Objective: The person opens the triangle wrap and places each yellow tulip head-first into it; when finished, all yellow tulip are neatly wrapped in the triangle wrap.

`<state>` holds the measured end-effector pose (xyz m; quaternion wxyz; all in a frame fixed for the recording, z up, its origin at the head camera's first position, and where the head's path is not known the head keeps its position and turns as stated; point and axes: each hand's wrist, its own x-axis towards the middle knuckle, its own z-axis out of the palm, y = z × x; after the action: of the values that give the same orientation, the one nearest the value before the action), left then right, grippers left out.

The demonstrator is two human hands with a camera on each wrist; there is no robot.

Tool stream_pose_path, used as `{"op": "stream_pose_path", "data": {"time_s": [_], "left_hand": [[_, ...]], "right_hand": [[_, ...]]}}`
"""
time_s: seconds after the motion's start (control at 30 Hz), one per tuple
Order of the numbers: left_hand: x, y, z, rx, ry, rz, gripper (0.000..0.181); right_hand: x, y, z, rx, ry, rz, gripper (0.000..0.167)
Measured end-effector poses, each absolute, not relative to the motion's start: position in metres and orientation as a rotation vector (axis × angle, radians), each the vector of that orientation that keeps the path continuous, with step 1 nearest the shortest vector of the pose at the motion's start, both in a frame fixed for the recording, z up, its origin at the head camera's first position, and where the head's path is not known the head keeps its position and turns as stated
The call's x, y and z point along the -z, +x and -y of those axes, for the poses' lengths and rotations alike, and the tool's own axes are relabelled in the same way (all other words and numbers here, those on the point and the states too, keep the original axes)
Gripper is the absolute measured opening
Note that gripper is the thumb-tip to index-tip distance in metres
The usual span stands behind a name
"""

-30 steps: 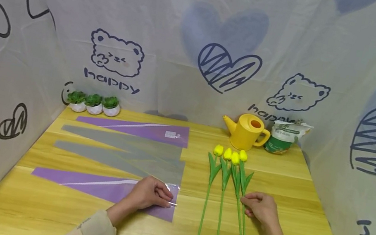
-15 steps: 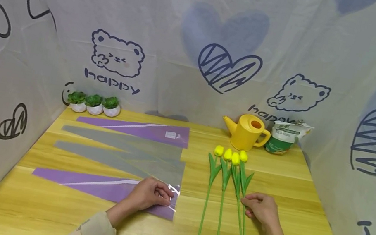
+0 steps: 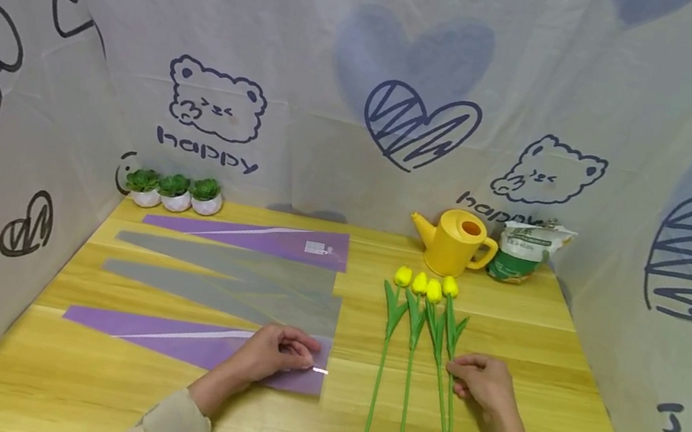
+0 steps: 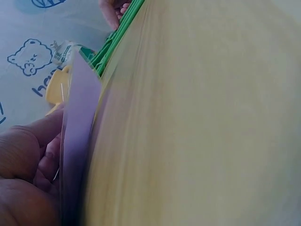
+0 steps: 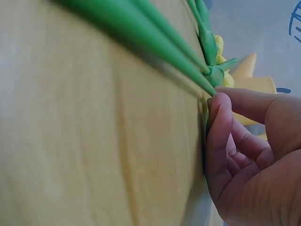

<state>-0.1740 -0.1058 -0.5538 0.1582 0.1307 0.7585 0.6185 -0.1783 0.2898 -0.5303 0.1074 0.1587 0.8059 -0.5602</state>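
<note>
Closest to me lies a purple tapered flower sleeve with a clear film face. My left hand pinches this film near the sleeve's wide right end. In the left wrist view the sleeve stands up beside the thumb and fingers. Four-petal detail is too small to tell on the several yellow artificial tulips lying to the right. My right hand pinches the stem of the rightmost tulip between thumb and index finger. In the right wrist view its green stem runs to the fingertips.
Two grey sleeves and another purple sleeve lie behind. Three potted succulents stand at the back left. A yellow watering can and a green-and-white bag stand at the back right. Printed cloth surrounds the wooden table.
The near edge of the front purple sleeve has shifted slightly away from me, and its film glare has changed. My right hand and the rightmost tulip have moved slightly right.
</note>
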Motion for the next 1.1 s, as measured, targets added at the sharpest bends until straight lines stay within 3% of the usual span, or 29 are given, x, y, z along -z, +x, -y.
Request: {"op": "stream_pose_path", "data": {"time_s": [0.83, 1.1], "left_hand": [[0.552, -0.173, 0.107, -1.748, 0.342, -2.176, 0.021], [0.554, -0.173, 0.108, -1.74, 0.314, -2.177, 0.02]], "right_hand": [[0.485, -0.166, -0.284, 1.895, 0.507, -2.391, 0.039], [0.486, -0.16, -0.276, 2.063, 0.53, -2.343, 0.031]]}}
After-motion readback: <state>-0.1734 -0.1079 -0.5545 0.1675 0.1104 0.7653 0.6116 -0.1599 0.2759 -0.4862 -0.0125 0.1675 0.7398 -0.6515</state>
